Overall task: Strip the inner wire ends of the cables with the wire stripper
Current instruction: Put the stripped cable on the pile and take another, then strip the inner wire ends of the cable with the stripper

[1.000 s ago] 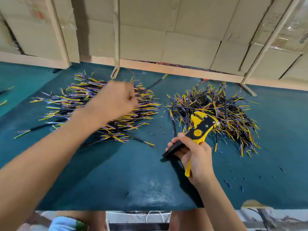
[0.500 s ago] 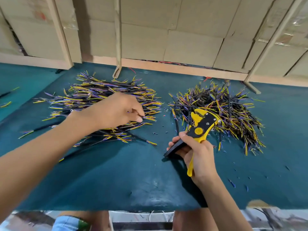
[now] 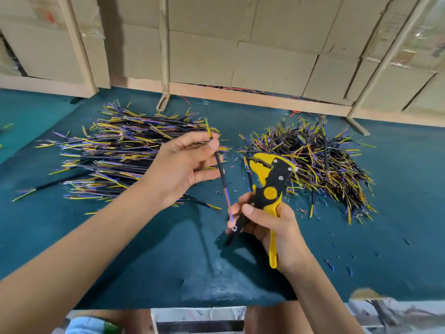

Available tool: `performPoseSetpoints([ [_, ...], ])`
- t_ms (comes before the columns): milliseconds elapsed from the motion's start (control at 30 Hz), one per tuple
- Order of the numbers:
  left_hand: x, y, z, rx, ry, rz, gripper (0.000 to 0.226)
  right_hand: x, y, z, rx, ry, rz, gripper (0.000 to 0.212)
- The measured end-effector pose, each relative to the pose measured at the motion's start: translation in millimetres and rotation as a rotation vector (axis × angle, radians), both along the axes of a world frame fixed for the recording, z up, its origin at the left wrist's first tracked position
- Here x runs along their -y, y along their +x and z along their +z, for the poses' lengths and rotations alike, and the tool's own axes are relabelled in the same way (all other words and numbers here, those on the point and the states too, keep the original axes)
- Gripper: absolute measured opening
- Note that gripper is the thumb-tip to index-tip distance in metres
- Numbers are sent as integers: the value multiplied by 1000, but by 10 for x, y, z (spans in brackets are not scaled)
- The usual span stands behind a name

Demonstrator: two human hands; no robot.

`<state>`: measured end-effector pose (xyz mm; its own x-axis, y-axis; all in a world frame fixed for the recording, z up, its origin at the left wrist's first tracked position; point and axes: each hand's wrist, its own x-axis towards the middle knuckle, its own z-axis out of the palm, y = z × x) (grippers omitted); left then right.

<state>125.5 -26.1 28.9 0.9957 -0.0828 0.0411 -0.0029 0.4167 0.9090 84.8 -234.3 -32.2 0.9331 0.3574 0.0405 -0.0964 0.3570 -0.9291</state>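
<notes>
Head view, nearest zone: the right hand (image 3: 272,235) is gripping the yellow-and-black wire stripper (image 3: 267,189) by its handles, fingers curled round them, with the tool's head pointing away toward the far right and its handle ends pointing near. The hand and tool are hovering just above the teal table mat (image 3: 144,261), whose near edge is running across the bottom of the frame.

Middle zone: the left hand (image 3: 183,167) is pinching a single black cable (image 3: 220,169) between thumb and forefinger, the other fingers lying extended below. The cable is hanging nearly upright, its yellow inner wires pointing far and its blue and orange inner wire ends dangling near, reaching down just beside the right hand's fingertips. Whether those wire ends are touching the stripper cannot be told. Small insulation scraps (image 3: 330,263) are lying scattered on the mat to the right.

Far zone: a left cable pile (image 3: 115,153) is lying behind the left hand, its cables running mostly left to right. A right cable pile (image 3: 325,155), more tangled, is lying just beyond the stripper's head. Behind both piles, cardboard panels (image 3: 240,44) and wooden struts (image 3: 165,68) are standing along the table's far edge.
</notes>
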Motion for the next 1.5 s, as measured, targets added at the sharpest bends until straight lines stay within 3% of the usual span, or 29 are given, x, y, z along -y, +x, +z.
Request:
performPoseSetpoints([
  [267,-25,71,-180,-54,-89,68,21,7,-21,6,-4,49,99,22],
  [367,-68,110,-139,-16,-17,169,16,-7,-5,-14,-3,21,65,21],
  [433,-181,219,-42,115,193,322,19,-11,9,-27,5,-12,33,21],
  [533,-492,434,218,414,662,567,25,-21,22,-32,4,-27,23,20],
  [633,-794,572,422,772,1382,620,37,-25,29,-26,-4,-17,22,19],
  [733,-787,536,379,795,1964,322,69,-32,29,-24,-9,-13,14,16],
  [833,-544,374,90,649,2162,-267,52,-40,29,-22,-24,-10,-8,13],
  [867,-510,329,-3,605,2163,-370,42,-42,23,-18,-31,-5,-12,13],
  [967,-555,237,-106,715,2046,-267,15,-46,24,-9,-41,3,-24,12],
  [1033,-555,178,-112,783,1864,-141,9,-43,30,-5,-49,6,-36,12],
  [1133,-408,66,-44,701,1182,61,6,-40,37,9,-76,42,-52,12],
  [1200,-302,11,83,447,619,75,8,-40,43,13,-81,63,-62,12],
  [1267,-243,5,163,198,205,9,6,-40,45,12,-82,74,-65,11],
  [1333,-207,21,157,75,57,-41,8,-46,40,11,-87,78,-60,11],
  [1500,-97,47,-71,-2,-83,-87,14,-43,30,8,-57,29,-49,10],
])
